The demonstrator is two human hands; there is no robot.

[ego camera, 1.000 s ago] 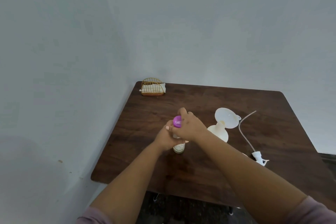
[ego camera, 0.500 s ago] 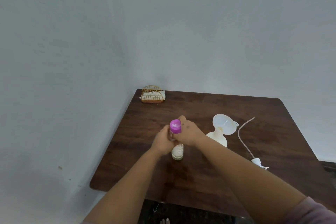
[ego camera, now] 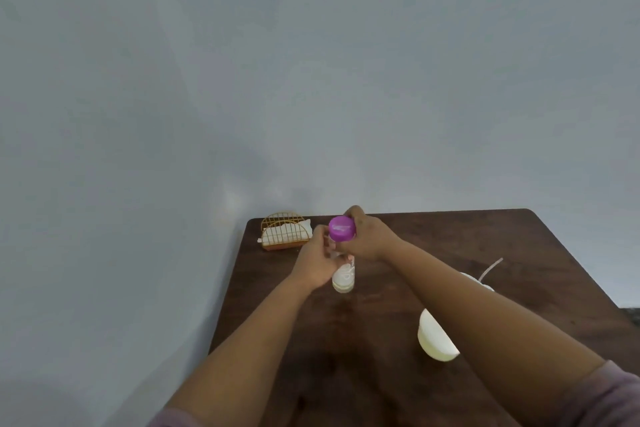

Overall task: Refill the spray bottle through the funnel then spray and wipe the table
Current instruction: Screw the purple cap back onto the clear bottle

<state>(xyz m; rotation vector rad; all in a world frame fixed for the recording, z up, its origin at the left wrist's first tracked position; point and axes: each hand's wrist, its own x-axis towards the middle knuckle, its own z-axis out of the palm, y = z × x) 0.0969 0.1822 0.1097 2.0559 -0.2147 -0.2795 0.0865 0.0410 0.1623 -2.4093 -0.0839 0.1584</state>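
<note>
A clear refill bottle (ego camera: 344, 277) with a purple cap (ego camera: 342, 228) stands upright on the dark wooden table (ego camera: 433, 239). My left hand (ego camera: 317, 260) grips the bottle's body from the left. My right hand (ego camera: 369, 236) wraps the purple cap from the right. The white spray bottle (ego camera: 434, 340) shows lower right, mostly hidden behind my right forearm. A sliver of the white funnel (ego camera: 474, 279) and the spray head's thin tube (ego camera: 490, 269) peek out above that arm.
A gold wire holder with white napkins (ego camera: 285, 235) sits at the table's back left corner, close to the grey wall (ego camera: 311, 80). The table's left edge runs beside the wall.
The view has shifted so the table sits lower and nearer. Both hands stay on the capped bottle, which now appears closer to the napkin holder. My right arm now covers the funnel.
</note>
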